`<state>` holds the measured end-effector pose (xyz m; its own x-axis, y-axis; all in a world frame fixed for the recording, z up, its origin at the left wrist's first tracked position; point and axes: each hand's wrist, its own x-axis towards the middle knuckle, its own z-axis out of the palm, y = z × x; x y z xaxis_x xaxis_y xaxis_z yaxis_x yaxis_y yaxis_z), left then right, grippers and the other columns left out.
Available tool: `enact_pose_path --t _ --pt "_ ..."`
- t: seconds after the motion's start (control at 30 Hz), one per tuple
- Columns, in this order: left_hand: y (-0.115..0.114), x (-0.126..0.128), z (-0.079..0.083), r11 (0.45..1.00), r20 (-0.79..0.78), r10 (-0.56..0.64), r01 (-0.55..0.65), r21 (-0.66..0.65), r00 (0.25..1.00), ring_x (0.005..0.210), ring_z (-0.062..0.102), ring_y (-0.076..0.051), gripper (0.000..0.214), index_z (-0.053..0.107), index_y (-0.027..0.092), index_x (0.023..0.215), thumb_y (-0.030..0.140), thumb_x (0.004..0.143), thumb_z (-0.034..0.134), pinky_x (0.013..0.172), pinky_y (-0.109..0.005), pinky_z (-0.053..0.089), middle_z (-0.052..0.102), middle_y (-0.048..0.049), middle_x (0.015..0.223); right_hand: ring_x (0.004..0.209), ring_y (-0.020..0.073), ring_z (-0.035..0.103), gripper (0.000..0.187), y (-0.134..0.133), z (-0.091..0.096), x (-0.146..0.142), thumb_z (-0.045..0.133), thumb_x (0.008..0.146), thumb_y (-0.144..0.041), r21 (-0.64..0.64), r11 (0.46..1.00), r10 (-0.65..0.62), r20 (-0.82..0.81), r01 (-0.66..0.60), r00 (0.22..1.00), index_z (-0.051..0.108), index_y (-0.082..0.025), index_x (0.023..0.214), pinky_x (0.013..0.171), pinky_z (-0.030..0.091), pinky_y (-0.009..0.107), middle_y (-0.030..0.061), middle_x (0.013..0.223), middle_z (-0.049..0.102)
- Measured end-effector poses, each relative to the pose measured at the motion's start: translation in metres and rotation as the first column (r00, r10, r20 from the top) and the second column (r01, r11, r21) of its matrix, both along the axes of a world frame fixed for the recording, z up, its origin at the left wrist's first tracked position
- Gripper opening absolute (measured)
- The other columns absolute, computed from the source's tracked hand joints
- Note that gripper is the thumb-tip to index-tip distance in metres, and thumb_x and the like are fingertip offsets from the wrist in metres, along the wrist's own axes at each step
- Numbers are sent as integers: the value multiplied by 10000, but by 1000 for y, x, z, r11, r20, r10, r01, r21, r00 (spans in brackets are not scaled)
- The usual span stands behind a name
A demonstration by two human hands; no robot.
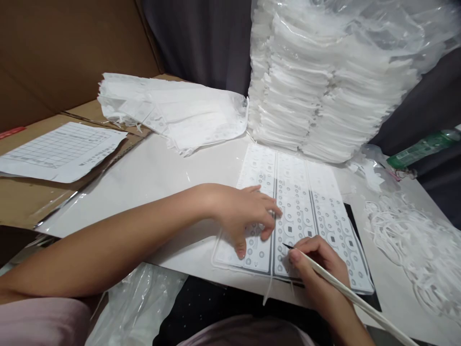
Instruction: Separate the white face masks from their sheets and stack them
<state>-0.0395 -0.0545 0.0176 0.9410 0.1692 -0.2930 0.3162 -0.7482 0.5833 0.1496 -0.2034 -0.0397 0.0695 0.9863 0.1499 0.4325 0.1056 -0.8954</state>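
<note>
White die-cut sheet (295, 211) flat on worktop (151, 173) | left hand (245, 216) fingers spread, pressing sheet | right hand (317, 259) pinching thin stick (345, 293), tip on cutouts | risk: slipped tip could tear sheet if pressure eases

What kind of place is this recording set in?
Probably a small hand-assembly or piecework bench: a tall stack of white sheets in plastic, a die-cut sheet under the left hand, right hand holding a pointed stick.

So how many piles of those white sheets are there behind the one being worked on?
2: a tall stack at the back right, and a low pile to its left; more may be out of view.
</note>
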Motion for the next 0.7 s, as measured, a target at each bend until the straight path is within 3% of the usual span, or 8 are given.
enact_pose_path --t 0.07,0.17,0.23,0.33,0.5,0.6,0.7 --pt "-2 3 -3 997 35 -49 50 -54 998 1416 229 -296 414 698 292 1030 463 660 770 1163 -478 29 417 -2 1472 518 115 565 139 -1 -2 6 650 828 -252 45 993 108 48 -110 993 589 -197 716 462 444 205 -14 614 614" --pt "-1 6 -12 999 44 -16 18 -41 999 1431 99 -351 880 477 289 1369 541 587 794 1138 -545 -23 220 -56 1557 642 130 610 106 2 -4 2 679 814 -247 183 913 334 179 -365 925 612 -206 742 570 493 221 3 710 659" --pt "1 7 -18 1000 30 3 -3 2 1000 1424 32 -379 1088 322 286 1460 581 530 805 1109 -579 -81 126 -76 1569 693 136 616 106 4 -9 -4 668 829 -263 267 862 371 248 -431 895 609 -213 756 605 503 229 11 782 693" --pt "2 7 -24 999 -6 -6 7 45 1000 1420 -7 -380 1135 275 281 1477 617 520 785 1093 -576 -122 88 -78 1567 706 138 612 104 5 -18 -9 646 849 -272 293 839 391 260 -458 883 595 -219 775 622 510 235 8 823 719" --pt "3 7 -25 998 -62 -28 32 55 998 1427 -68 -346 1131 215 287 1492 627 558 754 1086 -543 -167 7 -43 1570 675 138 609 82 2 -24 -7 602 859 -248 233 860 391 274 -455 879 624 -236 781 590 512 237 8 840 730" --pt "4 7 -26 998 -40 -27 29 48 999 1427 -60 -349 1128 232 287 1488 628 550 759 1088 -546 -162 23 -42 1570 683 144 637 70 -1 -20 -7 611 837 -226 158 875 407 271 -457 872 664 -261 806 590 528 234 -11 815 728" --pt "4 6 -28 999 -9 -10 10 35 1000 1426 -27 -359 1126 267 300 1476 624 524 774 1097 -554 -139 66 -43 1569 655 143 657 193 -3 -14 -12 560 856 -165 49 918 372 232 -393 899 698 -281 787 567 538 220 -23 733 704"
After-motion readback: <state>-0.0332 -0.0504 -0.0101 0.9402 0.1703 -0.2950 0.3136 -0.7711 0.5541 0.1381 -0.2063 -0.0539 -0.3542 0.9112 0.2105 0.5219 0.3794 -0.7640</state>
